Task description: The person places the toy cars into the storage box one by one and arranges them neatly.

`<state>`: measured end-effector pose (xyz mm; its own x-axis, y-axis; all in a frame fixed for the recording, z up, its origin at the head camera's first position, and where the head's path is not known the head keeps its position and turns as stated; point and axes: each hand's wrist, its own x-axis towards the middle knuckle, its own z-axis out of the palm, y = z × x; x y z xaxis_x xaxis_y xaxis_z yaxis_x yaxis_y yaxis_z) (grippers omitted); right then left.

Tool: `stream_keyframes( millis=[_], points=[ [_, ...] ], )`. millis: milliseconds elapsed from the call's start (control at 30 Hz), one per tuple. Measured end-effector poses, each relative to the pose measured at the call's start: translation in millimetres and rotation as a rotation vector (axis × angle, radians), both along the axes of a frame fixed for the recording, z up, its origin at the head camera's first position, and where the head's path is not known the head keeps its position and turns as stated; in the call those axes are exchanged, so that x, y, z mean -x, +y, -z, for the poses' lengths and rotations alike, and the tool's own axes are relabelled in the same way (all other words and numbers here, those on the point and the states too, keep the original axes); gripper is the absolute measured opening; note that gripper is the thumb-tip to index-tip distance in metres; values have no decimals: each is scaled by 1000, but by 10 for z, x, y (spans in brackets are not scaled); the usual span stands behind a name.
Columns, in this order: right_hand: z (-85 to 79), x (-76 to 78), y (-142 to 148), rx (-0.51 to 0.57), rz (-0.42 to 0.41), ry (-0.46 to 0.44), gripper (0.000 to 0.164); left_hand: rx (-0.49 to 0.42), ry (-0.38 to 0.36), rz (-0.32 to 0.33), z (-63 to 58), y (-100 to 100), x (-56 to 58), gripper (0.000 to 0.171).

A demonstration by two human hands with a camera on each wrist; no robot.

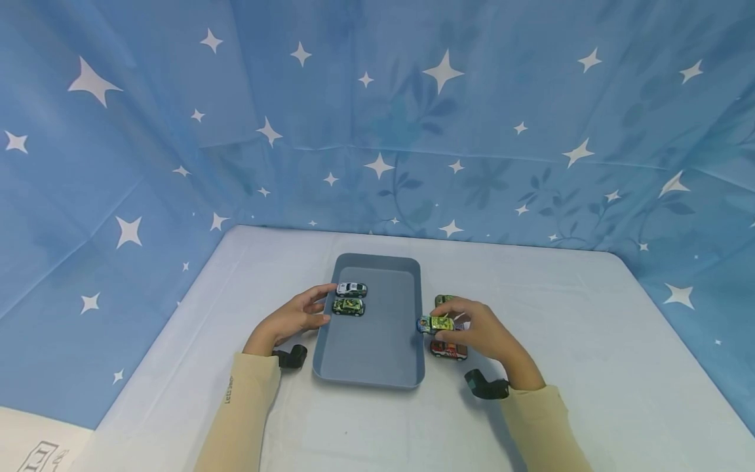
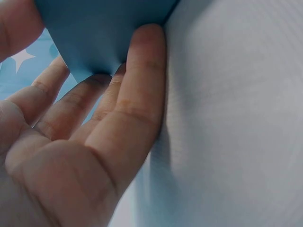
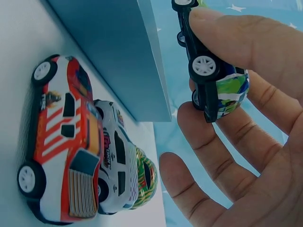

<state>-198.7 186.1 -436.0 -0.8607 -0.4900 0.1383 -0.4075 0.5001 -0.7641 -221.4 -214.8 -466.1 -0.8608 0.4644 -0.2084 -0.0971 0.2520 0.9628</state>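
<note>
My right hand (image 1: 474, 328) pinches a green, yellow and blue toy car (image 1: 435, 324) between thumb and fingers. In the head view that car overlaps the right rim of a blue-grey tray (image 1: 371, 364); the right wrist view shows its dark underside and white wheels (image 3: 204, 66). My left hand (image 1: 295, 316) rests against the tray's left side, and its fingers (image 2: 146, 61) touch the outer wall. Inside the tray, near that hand, a white police-style toy car (image 1: 351, 290) sits behind a green camouflage toy car (image 1: 348, 307).
Right of the tray, below my right hand, stand a red and white toy car (image 3: 71, 137), a white one (image 3: 116, 161) and a green patterned one (image 3: 146, 177) in a row. A white cloth (image 1: 590, 367) covers the table; a blue star-print curtain (image 1: 377, 118) hangs behind.
</note>
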Motion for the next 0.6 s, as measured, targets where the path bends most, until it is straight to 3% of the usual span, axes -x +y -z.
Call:
stream_keyframes(
  millis=[600],
  points=[
    [-13,-32,-153,23,-12,2,29,-2,10,10,19,-10,11,77]
  ],
)
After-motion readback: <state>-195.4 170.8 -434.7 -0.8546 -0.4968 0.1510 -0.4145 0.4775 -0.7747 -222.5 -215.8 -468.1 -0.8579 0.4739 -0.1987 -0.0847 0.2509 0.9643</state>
